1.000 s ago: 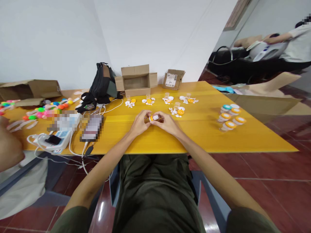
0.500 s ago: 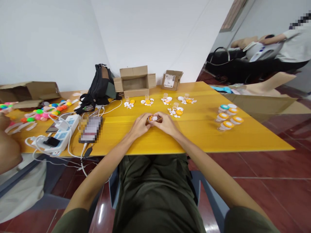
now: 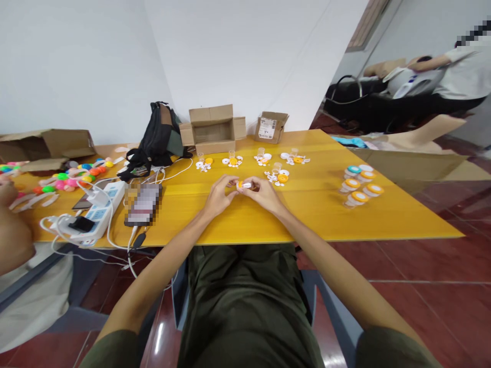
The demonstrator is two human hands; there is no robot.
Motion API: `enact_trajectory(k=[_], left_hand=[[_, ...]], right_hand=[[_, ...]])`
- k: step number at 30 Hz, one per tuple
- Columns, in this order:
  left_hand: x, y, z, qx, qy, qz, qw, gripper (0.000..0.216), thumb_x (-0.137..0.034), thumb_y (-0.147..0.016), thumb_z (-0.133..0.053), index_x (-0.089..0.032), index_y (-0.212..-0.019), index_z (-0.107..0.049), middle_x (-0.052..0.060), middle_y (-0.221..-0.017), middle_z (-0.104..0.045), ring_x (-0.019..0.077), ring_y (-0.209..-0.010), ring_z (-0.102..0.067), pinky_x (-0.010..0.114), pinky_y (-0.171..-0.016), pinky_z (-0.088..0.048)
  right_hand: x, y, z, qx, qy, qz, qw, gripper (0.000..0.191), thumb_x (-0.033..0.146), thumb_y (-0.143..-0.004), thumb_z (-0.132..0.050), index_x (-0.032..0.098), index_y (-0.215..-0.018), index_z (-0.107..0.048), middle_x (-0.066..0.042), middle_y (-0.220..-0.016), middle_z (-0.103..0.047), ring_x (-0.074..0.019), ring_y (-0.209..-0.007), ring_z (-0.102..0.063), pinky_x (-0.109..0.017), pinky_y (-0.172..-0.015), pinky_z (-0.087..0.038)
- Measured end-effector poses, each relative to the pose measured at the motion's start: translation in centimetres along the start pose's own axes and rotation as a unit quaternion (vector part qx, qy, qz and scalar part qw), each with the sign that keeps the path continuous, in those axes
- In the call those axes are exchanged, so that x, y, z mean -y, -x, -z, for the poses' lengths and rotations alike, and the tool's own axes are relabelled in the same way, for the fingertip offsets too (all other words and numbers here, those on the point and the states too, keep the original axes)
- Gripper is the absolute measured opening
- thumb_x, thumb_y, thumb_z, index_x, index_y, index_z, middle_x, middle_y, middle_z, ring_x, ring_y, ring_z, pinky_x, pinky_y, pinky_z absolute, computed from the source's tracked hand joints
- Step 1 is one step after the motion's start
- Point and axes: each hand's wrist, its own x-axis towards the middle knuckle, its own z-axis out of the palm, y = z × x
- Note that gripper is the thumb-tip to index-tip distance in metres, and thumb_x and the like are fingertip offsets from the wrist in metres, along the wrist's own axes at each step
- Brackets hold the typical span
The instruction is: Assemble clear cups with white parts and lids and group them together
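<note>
Both my hands meet over the middle of the yellow table (image 3: 307, 214). My left hand (image 3: 218, 196) and my right hand (image 3: 263, 194) pinch a small clear container with an orange lid (image 3: 244, 184) between their fingertips, just above the tabletop. Behind them lie several small groups of white and orange parts (image 3: 278, 176) with tiny clear cups. A cluster of closed little jars with orange and teal lids (image 3: 358, 186) stands to the right, out of reach of my right hand.
A black backpack (image 3: 159, 135), an open cardboard box (image 3: 213, 128) and a smaller box (image 3: 270, 127) sit at the far edge. A power strip with cables (image 3: 95, 204) and a phone (image 3: 143, 204) lie left. Colourful toys (image 3: 72, 176) are far left. Another person's arm (image 3: 11, 235) is at the left; a second person is at the far right.
My fingers have shifted on the small container: half a second ago both hands cupped it closely, now the fingertips hold it raised a little and the left fingers are more spread.
</note>
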Motion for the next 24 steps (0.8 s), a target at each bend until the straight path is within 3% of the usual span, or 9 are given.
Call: enact_trajectory(k=[13,18,24], left_hand=[[-0.48,-0.22,-0.28,0.042,0.098,0.123,0.987,0.019,-0.018,-0.083,-0.073,-0.019,-0.101,-0.069,0.005,-0.098,-0.078,0.0175,-0.09,-0.074,0.033,-0.089,-0.061],[-0.34,-0.32,-0.39,0.036,0.153,0.158,0.975,0.025,-0.028,-0.079,-0.079,-0.018,-0.098,-0.066,0.005,-0.094,-0.077,0.0178,-0.088,-0.075,0.032,-0.086,-0.062],[-0.19,-0.61,-0.14,0.023,0.193,0.192,0.962,0.038,-0.042,-0.073,-0.085,-0.018,-0.095,-0.066,0.005,-0.091,-0.077,0.0182,-0.085,-0.075,0.033,-0.083,-0.062]], right_hand=[[-0.26,-0.2,0.09,0.027,-0.023,-0.014,0.999,0.049,0.068,-0.066,-0.079,0.021,-0.081,-0.072,-0.005,-0.081,-0.076,-0.0234,-0.077,-0.068,-0.035,-0.072,-0.054],[-0.66,-0.19,0.21,0.03,0.002,-0.008,1.0,0.05,0.071,-0.077,-0.068,0.021,-0.083,-0.071,-0.004,-0.078,-0.074,-0.0219,-0.074,-0.066,-0.035,-0.071,-0.054],[-0.92,-0.11,0.37,0.001,-0.057,0.002,0.998,0.049,0.062,-0.08,-0.071,0.025,-0.112,-0.067,-0.007,-0.111,-0.074,-0.0231,-0.094,-0.071,-0.036,-0.081,-0.059]])
